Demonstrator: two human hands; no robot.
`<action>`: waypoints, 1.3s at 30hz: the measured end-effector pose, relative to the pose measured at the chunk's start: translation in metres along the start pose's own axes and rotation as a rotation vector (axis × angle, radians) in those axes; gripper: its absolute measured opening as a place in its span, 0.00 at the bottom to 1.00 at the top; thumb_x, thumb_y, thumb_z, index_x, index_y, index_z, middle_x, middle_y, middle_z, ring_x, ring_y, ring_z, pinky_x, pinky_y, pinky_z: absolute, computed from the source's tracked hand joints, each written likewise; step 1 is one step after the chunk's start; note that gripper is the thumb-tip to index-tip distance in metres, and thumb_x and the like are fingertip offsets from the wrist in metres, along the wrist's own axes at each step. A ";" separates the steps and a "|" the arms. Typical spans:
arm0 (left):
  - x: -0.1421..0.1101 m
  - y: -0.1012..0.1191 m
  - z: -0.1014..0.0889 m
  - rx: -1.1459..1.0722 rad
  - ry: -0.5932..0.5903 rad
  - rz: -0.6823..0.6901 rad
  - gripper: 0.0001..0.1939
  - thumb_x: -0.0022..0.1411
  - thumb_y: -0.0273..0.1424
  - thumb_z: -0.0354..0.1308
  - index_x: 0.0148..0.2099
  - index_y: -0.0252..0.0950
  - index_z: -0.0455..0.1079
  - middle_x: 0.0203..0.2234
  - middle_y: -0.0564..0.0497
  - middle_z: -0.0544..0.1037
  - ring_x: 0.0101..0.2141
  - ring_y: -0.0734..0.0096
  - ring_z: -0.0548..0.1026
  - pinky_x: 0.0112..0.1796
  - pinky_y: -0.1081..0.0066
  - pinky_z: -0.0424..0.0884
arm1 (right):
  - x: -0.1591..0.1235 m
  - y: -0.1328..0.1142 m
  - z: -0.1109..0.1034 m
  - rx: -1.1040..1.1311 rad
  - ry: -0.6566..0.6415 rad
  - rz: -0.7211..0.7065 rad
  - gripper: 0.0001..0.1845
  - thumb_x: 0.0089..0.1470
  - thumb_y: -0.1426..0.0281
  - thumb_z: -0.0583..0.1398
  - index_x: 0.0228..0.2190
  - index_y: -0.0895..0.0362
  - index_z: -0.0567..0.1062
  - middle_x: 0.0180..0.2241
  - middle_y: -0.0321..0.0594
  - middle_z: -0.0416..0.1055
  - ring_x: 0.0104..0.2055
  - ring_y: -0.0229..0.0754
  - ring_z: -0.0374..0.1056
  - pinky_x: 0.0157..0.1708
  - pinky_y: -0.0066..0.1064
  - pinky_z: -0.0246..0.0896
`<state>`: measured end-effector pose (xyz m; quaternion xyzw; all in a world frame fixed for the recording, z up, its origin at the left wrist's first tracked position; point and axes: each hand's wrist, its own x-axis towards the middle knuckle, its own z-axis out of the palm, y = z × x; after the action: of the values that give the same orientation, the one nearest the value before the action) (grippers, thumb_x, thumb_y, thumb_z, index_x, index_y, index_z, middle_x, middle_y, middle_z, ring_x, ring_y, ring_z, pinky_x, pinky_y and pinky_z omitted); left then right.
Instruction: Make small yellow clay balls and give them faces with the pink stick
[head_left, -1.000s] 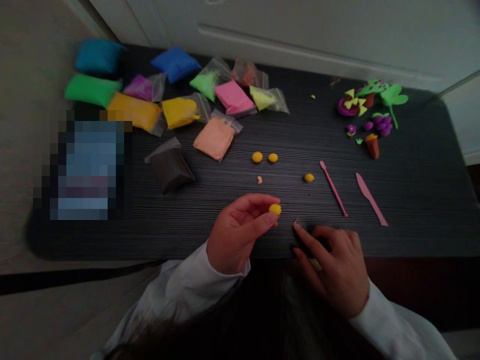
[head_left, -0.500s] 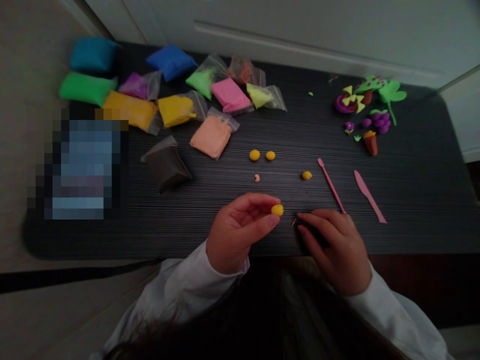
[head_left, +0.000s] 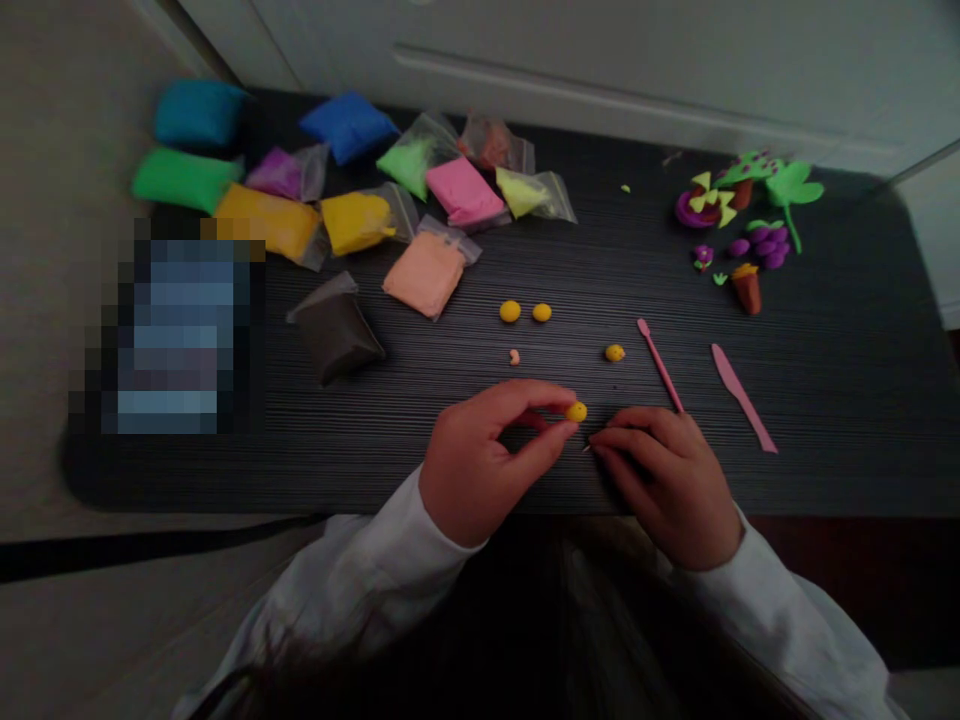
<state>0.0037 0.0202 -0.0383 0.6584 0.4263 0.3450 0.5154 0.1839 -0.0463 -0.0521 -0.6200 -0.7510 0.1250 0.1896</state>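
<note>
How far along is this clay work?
The small yellow ball with added details looks done. In progress: the left hand pinches a speckled yellow ball, while the right hand has its fingertips at a tiny sliver. Probably left: the two plain yellow balls show no details, and a small peach piece lies loose.

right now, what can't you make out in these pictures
All in the head view:
thin sliver: too small to identify, or to tell whether the right hand grips it
pink rod: lower end hidden by that hand
yellow ball: part covered by the left hand
blocky item: blurred out
</note>
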 end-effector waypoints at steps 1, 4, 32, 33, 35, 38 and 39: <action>0.002 -0.001 0.001 0.089 0.018 0.064 0.08 0.52 0.27 0.59 0.37 0.38 0.73 0.34 0.51 0.78 0.33 0.71 0.73 0.38 0.70 0.68 | 0.000 0.000 0.000 0.018 0.020 0.009 0.08 0.51 0.72 0.57 0.34 0.54 0.73 0.35 0.40 0.69 0.37 0.40 0.65 0.37 0.36 0.60; 0.008 -0.004 0.005 0.286 0.062 0.214 0.06 0.52 0.27 0.59 0.35 0.38 0.73 0.30 0.52 0.78 0.34 0.69 0.72 0.42 0.67 0.64 | -0.002 0.001 0.001 0.077 0.079 0.035 0.08 0.50 0.73 0.57 0.34 0.55 0.73 0.35 0.40 0.69 0.37 0.40 0.65 0.38 0.35 0.62; 0.015 -0.016 0.017 0.628 0.024 0.267 0.04 0.55 0.29 0.57 0.33 0.34 0.71 0.30 0.52 0.77 0.34 0.69 0.71 0.44 0.65 0.63 | -0.002 0.001 0.000 0.184 0.110 0.090 0.08 0.49 0.74 0.58 0.35 0.57 0.73 0.35 0.42 0.69 0.38 0.40 0.65 0.39 0.37 0.63; 0.015 -0.016 0.018 0.629 0.025 0.272 0.04 0.55 0.29 0.57 0.33 0.34 0.71 0.30 0.52 0.77 0.34 0.70 0.71 0.44 0.66 0.63 | -0.002 0.001 0.000 0.186 0.108 0.087 0.08 0.49 0.74 0.58 0.35 0.58 0.73 0.35 0.42 0.69 0.38 0.40 0.65 0.39 0.37 0.63; 0.016 -0.016 0.018 0.626 0.019 0.284 0.04 0.55 0.28 0.56 0.34 0.34 0.71 0.31 0.52 0.78 0.35 0.71 0.72 0.44 0.67 0.64 | -0.002 0.001 0.000 0.192 0.110 0.083 0.08 0.49 0.75 0.59 0.35 0.58 0.73 0.35 0.42 0.68 0.38 0.40 0.65 0.39 0.36 0.63; 0.016 -0.016 0.018 0.616 0.020 0.306 0.06 0.55 0.27 0.57 0.38 0.34 0.70 0.32 0.53 0.78 0.35 0.73 0.72 0.44 0.68 0.64 | -0.002 0.001 0.000 0.202 0.119 0.077 0.08 0.49 0.75 0.59 0.35 0.58 0.73 0.34 0.42 0.68 0.38 0.40 0.65 0.39 0.37 0.63; 0.016 -0.016 0.018 0.614 0.020 0.307 0.08 0.55 0.27 0.57 0.39 0.34 0.70 0.33 0.53 0.78 0.35 0.73 0.71 0.44 0.69 0.64 | -0.002 0.001 0.000 0.204 0.118 0.077 0.08 0.49 0.75 0.59 0.35 0.58 0.73 0.34 0.42 0.68 0.38 0.40 0.65 0.39 0.37 0.63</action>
<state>0.0228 0.0294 -0.0579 0.8359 0.4113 0.2806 0.2311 0.1854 -0.0479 -0.0527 -0.6323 -0.6975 0.1711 0.2906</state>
